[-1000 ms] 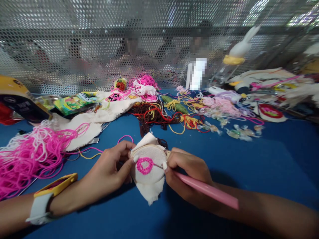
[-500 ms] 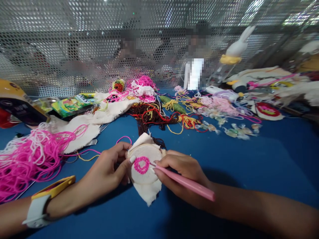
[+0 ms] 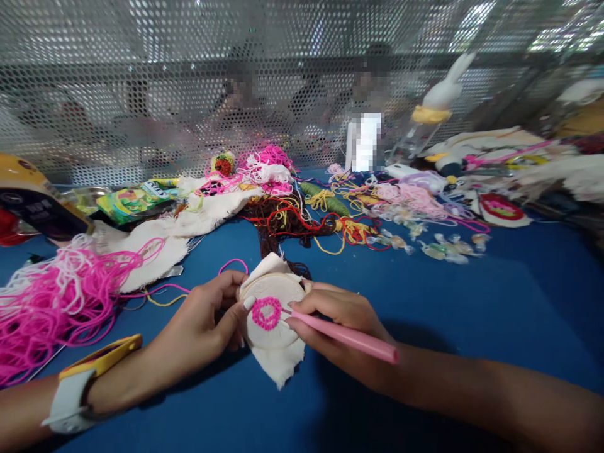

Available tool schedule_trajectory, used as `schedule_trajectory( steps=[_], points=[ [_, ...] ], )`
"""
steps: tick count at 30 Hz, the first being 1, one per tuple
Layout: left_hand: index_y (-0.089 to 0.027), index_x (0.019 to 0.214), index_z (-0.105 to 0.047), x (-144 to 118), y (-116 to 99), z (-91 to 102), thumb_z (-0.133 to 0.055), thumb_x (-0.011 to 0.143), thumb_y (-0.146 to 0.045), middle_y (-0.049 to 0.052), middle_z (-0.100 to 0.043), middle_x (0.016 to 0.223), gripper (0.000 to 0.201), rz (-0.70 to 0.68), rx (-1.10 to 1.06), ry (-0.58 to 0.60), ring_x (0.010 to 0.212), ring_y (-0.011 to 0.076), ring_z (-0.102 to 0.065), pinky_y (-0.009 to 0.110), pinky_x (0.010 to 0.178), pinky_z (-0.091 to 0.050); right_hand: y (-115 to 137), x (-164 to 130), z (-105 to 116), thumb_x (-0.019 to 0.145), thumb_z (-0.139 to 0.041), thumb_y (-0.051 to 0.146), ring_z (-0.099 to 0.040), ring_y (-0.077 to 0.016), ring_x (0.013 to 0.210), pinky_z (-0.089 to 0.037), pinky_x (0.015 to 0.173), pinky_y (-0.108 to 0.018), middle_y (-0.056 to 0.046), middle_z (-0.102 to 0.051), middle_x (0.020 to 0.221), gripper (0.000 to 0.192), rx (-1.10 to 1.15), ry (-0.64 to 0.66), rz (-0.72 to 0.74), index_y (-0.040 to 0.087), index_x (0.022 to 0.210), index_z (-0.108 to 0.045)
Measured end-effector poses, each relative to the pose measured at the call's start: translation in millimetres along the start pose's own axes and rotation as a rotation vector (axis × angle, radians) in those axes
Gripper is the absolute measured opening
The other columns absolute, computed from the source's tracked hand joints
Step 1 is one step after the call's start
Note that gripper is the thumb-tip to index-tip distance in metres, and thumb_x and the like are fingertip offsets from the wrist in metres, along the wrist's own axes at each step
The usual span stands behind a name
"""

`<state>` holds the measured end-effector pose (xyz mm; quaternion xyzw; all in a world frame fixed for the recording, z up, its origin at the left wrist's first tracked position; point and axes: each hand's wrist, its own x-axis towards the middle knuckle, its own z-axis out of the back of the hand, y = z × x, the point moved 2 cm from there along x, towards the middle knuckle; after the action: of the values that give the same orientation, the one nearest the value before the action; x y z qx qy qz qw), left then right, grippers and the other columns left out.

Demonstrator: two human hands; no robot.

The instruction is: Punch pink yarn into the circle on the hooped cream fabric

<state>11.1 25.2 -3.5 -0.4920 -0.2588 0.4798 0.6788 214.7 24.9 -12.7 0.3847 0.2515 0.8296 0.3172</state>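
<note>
My left hand (image 3: 214,314) grips the left edge of a small embroidery hoop (image 3: 293,290) stretched with cream cloth (image 3: 279,365), its thumb pressed on top and the other fingers partly hidden. On the cloth is a ring of pink yarn loops (image 3: 267,313) around a bare cream middle. In my right hand (image 3: 342,321) is a pink punch needle (image 3: 352,336), held like a pen with its thin metal tip at the ring's right side. Some fingers of that hand reach behind the hoop's right edge. A strand of pink yarn (image 3: 170,287) runs behind my left hand.
Pink and white yarn (image 3: 70,302) is heaped at the left, near a yellow-and-black bottle (image 3: 42,195) and a green snack packet (image 3: 136,201). Brown yarn (image 3: 274,220) lies behind the hoop. Wrapped candies (image 3: 453,248) and a rabbit-topped bottle (image 3: 431,104) stand at the right, before a perforated metal screen (image 3: 189,94).
The pink punch needle's handle end has shifted slightly left and up, its tip staying by the ring's right side. My left hand keeps its hold on the hoop.
</note>
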Motion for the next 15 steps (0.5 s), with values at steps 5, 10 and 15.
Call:
schedule_trajectory(
  steps=[5,10,15],
  points=[
    [-0.017,0.099,-0.046,1.1,0.8,0.6,-0.043,0.093,-0.032,0.001,-0.058,0.071,0.017,0.006,-0.005,0.005,0.049,0.009,-0.053,0.019,0.046,-0.043,4.1,8.4,8.7,0.082,-0.058,0.013,-0.053,-0.0104,0.066,-0.041,0.064,-0.023,0.001,-0.059,0.068,0.013,0.074,0.038,-0.063,0.017,0.069,-0.056],
    [-0.018,0.099,-0.044,1.1,2.1,0.7,-0.042,0.093,-0.03,0.001,-0.059,0.072,0.014,0.001,-0.004,0.008,0.049,0.0091,-0.052,0.02,0.046,-0.044,3.8,7.5,12.3,0.083,-0.056,0.012,-0.056,-0.0115,0.071,-0.043,0.068,-0.024,-0.001,-0.063,0.076,0.008,0.117,0.139,-0.06,0.017,0.081,-0.062],
    [-0.019,0.1,-0.044,0.3,1.6,0.0,-0.04,0.094,-0.028,0.002,-0.059,0.075,0.012,-0.021,0.03,-0.002,0.053,0.01,-0.053,0.02,0.048,-0.045,-0.4,2.3,7.2,0.085,-0.058,0.024,-0.048,-0.0105,0.06,-0.043,0.07,-0.027,0.002,-0.057,0.061,0.016,-0.034,-0.005,0.006,0.018,0.069,-0.057]
  ],
)
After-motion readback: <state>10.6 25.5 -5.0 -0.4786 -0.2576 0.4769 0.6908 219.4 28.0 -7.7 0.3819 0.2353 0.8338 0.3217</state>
